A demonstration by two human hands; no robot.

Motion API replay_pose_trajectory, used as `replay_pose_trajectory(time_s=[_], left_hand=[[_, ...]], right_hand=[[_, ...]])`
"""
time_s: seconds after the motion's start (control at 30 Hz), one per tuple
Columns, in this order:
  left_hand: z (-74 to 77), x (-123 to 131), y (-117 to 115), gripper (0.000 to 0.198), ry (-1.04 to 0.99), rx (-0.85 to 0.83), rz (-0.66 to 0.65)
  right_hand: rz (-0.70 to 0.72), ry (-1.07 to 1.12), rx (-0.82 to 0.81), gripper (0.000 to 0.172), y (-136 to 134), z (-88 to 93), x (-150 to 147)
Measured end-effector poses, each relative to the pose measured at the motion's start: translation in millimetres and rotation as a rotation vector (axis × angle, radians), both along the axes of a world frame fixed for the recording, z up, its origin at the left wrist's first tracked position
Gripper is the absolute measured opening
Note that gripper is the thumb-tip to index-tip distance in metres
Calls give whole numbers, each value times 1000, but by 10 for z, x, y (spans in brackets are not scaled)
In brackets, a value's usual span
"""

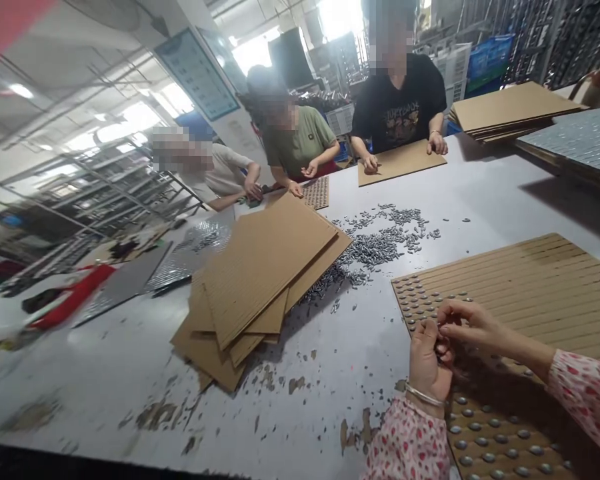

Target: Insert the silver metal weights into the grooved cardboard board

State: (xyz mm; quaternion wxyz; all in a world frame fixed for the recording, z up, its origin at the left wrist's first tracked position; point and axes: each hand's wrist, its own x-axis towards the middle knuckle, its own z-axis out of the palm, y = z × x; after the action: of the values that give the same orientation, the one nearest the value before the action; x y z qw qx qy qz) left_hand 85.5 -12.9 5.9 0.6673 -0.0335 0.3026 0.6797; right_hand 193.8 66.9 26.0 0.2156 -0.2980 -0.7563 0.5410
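A ribbed brown cardboard sheet [530,293] lies in front of me, with small grey metal pieces set in rows along its near left part. My left hand [427,363], with a bracelet at the wrist, is curled closed over the sheet's left edge and seems to hold small metal pieces. My right hand [473,325] reaches in from the right, its fingers pinched together right beside the left hand's fingertips. A loose heap of the grey metal pieces [375,247] lies on the white table [130,360] beyond the sheet.
A fanned stack of cardboard sheets [260,280] lies left of the heap. Three other people sit along the far side, hands on their own sheets [400,162]. More cardboard [510,107] and a filled board [580,137] are at the far right. Racks stand at left.
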Motion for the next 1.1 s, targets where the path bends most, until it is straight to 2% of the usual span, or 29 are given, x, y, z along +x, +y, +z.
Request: replay_pose_trajectory(time_s=[0.13,0.2,0.27,0.33,0.4,0.43,0.5,0.67,0.83,0.93,1.1], left_hand=[[19,18,-5,27,-55,-1,5],[78,-21,-3,22,-132,-36,11],[175,-125,15,19,-220,-97,38],[291,-288,56,21,-256,-144,148],[393,-465,115,23,-223,-153,318],[428,-541,148,23,-207,-147,362],[456,-638,212,24,-187,-132,369],[318,-596,288,17,-159,-103,268],[163,-628,275,18,-105,-103,321],[131,-756,281,20,-66,-96,364],[64,-922,270,23,-51,-50,360]], right_hand=[[-23,82,-156,29,-64,-10,-46],[-45,122,-196,31,-62,7,-58],[-136,157,-178,33,-21,36,-38],[-250,167,-143,35,57,61,21],[-327,145,-131,37,160,59,107],[-348,130,-129,38,215,42,155],[-383,94,-133,41,320,-21,244],[-437,-28,-172,50,472,-223,376],[-459,-30,-237,45,483,-243,368],[-444,-40,-189,40,509,-225,341],[-460,-79,-76,38,655,-254,325]])
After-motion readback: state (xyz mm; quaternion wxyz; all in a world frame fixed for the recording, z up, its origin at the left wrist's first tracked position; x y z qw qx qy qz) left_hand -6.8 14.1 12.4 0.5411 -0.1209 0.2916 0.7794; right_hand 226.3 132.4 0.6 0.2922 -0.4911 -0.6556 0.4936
